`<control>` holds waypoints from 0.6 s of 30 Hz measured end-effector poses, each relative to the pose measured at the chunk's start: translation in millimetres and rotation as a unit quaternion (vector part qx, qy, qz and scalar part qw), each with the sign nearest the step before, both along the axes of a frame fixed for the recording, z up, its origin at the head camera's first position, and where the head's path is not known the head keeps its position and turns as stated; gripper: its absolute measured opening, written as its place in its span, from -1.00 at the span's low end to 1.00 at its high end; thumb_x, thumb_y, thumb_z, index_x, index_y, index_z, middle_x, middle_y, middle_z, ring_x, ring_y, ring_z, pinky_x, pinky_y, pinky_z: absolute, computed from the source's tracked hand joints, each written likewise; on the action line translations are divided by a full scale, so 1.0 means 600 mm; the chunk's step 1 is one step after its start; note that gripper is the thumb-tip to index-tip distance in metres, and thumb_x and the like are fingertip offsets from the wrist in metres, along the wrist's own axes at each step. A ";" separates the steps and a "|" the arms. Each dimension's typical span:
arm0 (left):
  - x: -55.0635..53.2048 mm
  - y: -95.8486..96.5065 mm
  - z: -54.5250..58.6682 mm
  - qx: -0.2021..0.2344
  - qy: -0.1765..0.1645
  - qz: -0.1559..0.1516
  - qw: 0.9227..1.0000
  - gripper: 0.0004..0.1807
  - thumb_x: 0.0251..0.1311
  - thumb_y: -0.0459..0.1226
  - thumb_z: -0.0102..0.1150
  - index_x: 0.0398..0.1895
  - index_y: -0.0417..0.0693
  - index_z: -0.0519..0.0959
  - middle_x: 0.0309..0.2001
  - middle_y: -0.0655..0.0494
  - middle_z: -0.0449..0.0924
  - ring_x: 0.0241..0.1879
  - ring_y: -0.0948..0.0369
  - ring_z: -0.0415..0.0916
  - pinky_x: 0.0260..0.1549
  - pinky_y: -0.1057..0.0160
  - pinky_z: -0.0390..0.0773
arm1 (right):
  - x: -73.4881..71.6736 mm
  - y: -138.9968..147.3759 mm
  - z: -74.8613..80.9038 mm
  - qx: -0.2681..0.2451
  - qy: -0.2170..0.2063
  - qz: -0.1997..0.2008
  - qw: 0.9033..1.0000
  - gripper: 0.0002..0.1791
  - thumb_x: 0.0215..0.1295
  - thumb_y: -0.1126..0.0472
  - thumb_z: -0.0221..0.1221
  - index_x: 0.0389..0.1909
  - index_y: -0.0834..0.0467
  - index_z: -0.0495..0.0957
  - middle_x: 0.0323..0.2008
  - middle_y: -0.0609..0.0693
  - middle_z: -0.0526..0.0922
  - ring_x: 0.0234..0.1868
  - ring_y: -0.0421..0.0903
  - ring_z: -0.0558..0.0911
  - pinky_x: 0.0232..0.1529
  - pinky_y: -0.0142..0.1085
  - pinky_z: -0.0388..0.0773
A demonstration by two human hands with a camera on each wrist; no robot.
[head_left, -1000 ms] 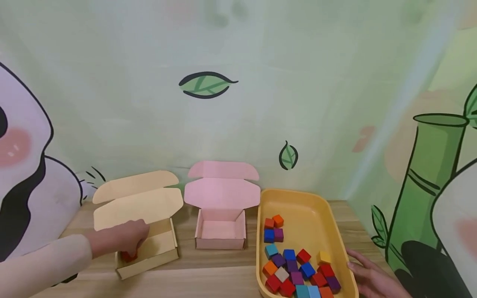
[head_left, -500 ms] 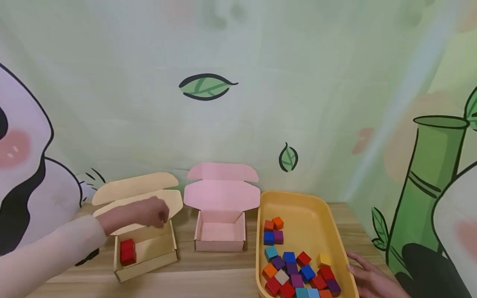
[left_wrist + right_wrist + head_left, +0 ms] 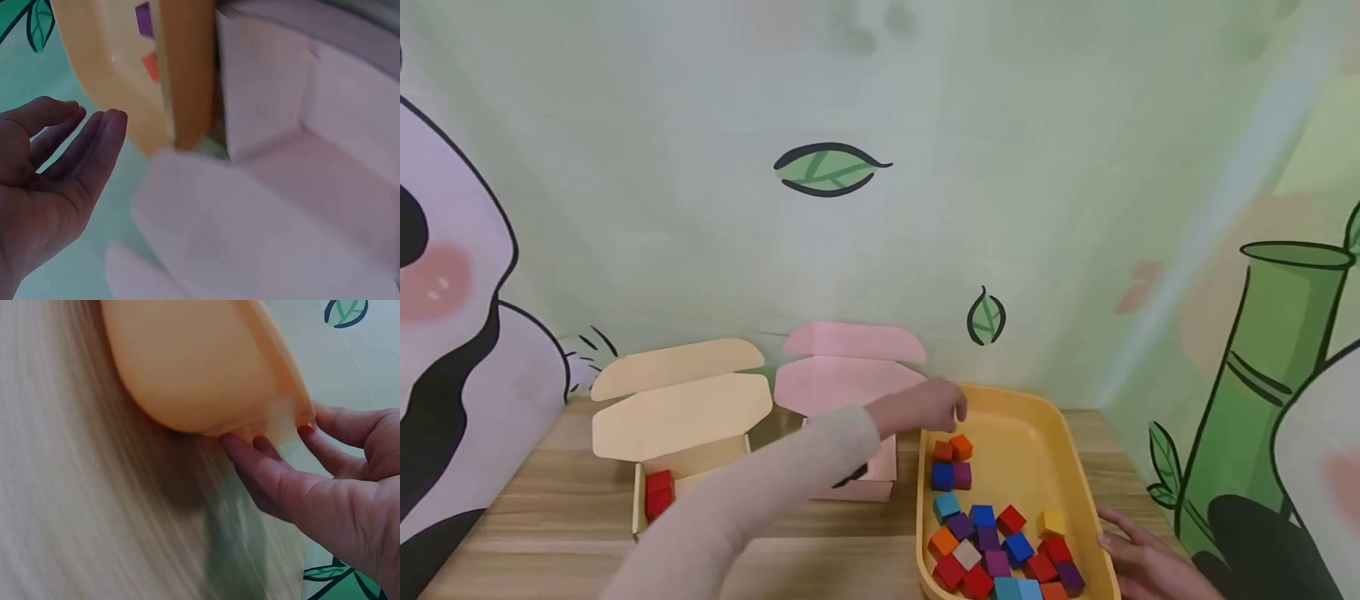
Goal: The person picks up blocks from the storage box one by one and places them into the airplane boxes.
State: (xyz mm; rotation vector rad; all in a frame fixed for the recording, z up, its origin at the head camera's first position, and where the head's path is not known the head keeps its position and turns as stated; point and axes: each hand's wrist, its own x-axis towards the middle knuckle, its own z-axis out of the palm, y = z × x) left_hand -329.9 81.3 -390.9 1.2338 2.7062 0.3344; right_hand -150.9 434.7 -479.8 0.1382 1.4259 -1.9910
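Fingers [image 3: 111,147] of the left hand [image 3: 44,181] bend gently, relaxed, with nothing showing between them. That hand is near the far left corner of the yellow tray [image 3: 1022,450]; how high above the rim, I cannot tell. The right hand [image 3: 350,497] has its fingers parted and loosely extended, tips against the outside of the tray's right side; whether they press or merely rest, the pictures do not show.

Judging by the pose, the step in hand is a reach for a cube. It would go best with the fingertips coming down from above, clear of the rim, and pinching two opposite free faces, so that neighbours stay put. Light, steady contact from the right hand should keep the tray from sliding.

Closest to the left hand, inside the tray, sits an orange cube [image 3: 961,447] against a red-orange cube [image 3: 943,452], with a blue cube [image 3: 942,477] and a purple cube [image 3: 962,475] just nearer the person. Most other cubes crowd the near end. Leftward, past the tray, stand the pink box [image 3: 842,379] and the tan box [image 3: 639,500], lids raised; the tan box contains red cubes [image 3: 659,493].
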 end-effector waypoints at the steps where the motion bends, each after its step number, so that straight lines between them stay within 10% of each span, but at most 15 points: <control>1: 0.001 0.023 -0.009 -0.008 -0.005 0.014 1.000 -0.79 0.26 -0.32 0.32 -0.06 -0.10 0.73 -0.10 0.10 0.71 -0.23 0.21 0.54 -0.20 0.38 0.56 | -0.001 -0.003 -0.001 0.006 0.001 -0.003 1.000 -0.34 0.67 0.09 -0.14 0.57 0.13 -0.24 0.17 0.06 0.60 0.25 0.16 0.57 0.30 0.10 0.42; 10: 0.011 0.111 -0.042 -0.021 -0.039 0.192 0.980 -0.91 0.13 -0.37 0.40 -0.37 -0.09 0.64 -0.42 0.12 0.53 -0.48 0.19 0.37 -0.49 0.33 0.43 | -0.012 -0.020 0.013 0.045 0.009 -0.016 0.999 -0.09 0.63 0.21 -0.07 0.52 0.25 -0.61 0.15 0.13 0.57 0.22 0.17 0.58 0.28 0.14 0.42; 18: 0.026 0.132 -0.060 -0.064 0.014 0.253 0.965 -0.83 0.04 -0.28 0.49 -0.27 -0.05 0.73 -0.37 0.14 0.66 -0.46 0.24 0.47 -0.46 0.25 0.56 | -0.006 -0.025 0.010 0.032 -0.001 -0.036 0.999 -0.10 0.62 0.21 -0.06 0.55 0.24 -0.57 0.16 0.16 0.57 0.22 0.19 0.58 0.29 0.14 0.41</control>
